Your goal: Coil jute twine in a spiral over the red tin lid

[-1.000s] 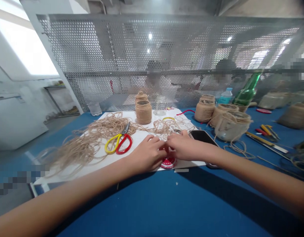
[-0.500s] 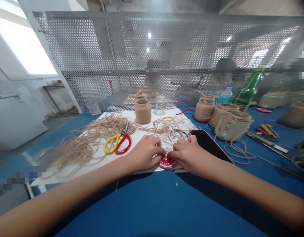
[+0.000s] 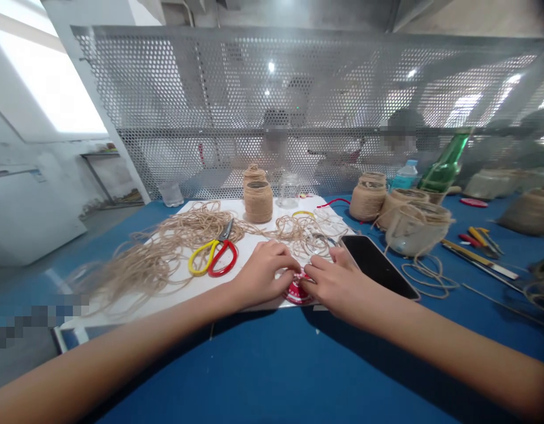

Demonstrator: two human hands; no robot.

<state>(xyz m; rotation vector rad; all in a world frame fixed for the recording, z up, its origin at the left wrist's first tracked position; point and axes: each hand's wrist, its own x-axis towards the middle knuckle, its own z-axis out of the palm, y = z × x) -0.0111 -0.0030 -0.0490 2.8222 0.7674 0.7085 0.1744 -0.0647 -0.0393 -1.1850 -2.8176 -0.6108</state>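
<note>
A round red lid (image 3: 296, 294) with white markings lies at the front edge of the white sheet, partly covered by my fingers. From the left, my left hand (image 3: 268, 272) reaches over it, fingers curled and thumb and forefinger closed near its middle. My right hand (image 3: 334, 278) is closed in a pinch above the lid's right side. Whatever small thing the fingertips hold is hidden. Yellow-and-red-handled scissors (image 3: 215, 256) rest left of my left hand. Loose jute twine (image 3: 188, 227) is heaped behind and beyond them.
Twine-wrapped jars (image 3: 258, 203) and a clear glass jar (image 3: 289, 191) stand at the back. A black-screened phone (image 3: 378, 268) lies right of my right hand. Farther right are more wrapped jars (image 3: 368, 200), a green bottle (image 3: 446, 165) and tools (image 3: 479, 241). A perforated metal screen (image 3: 236, 118) borders the table.
My right hand has shifted slightly, its fingertips now lower over the lid, and the phone is less covered. The whole view has moved a little; my left hand stays by the lid.
</note>
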